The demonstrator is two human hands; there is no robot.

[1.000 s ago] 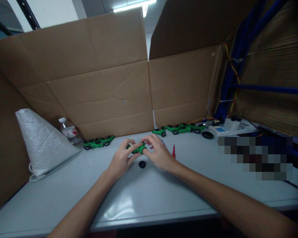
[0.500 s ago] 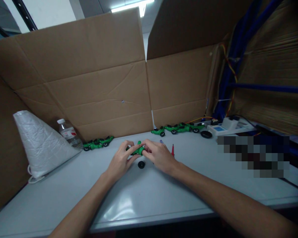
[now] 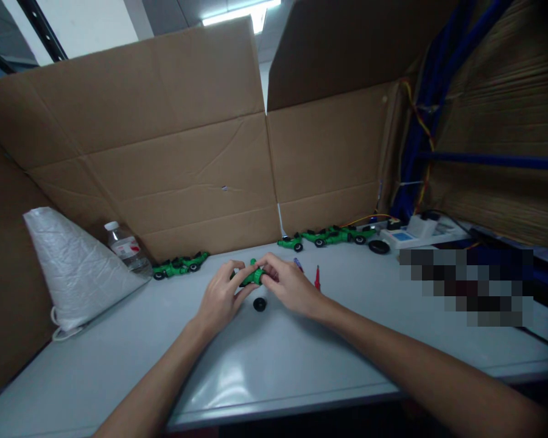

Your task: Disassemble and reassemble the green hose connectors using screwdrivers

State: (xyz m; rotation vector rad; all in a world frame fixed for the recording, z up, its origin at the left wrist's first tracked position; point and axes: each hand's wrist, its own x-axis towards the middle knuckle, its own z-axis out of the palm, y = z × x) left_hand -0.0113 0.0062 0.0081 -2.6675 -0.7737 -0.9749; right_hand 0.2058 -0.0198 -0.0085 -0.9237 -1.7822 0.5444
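Both hands hold a green toy car part just above the table, near its middle. My left hand is closed on its left side, with thumb and fingers around it. My right hand pinches the right end, and its fingers hide some of the part. Below the part lies a small black wheel, apart from both hands. Just beyond my right hand are a red screwdriver and a thin blue pen-like item, partly hidden.
Green toy cars stand at the back left, and more green cars at the back right. A water bottle and a silvery bag are at left. A power strip and black ring sit right. Cardboard walls enclose the table.
My right hand has shifted very slightly left around the green part, and more of the blue item and red screwdriver shows. Both hands keep their hold.
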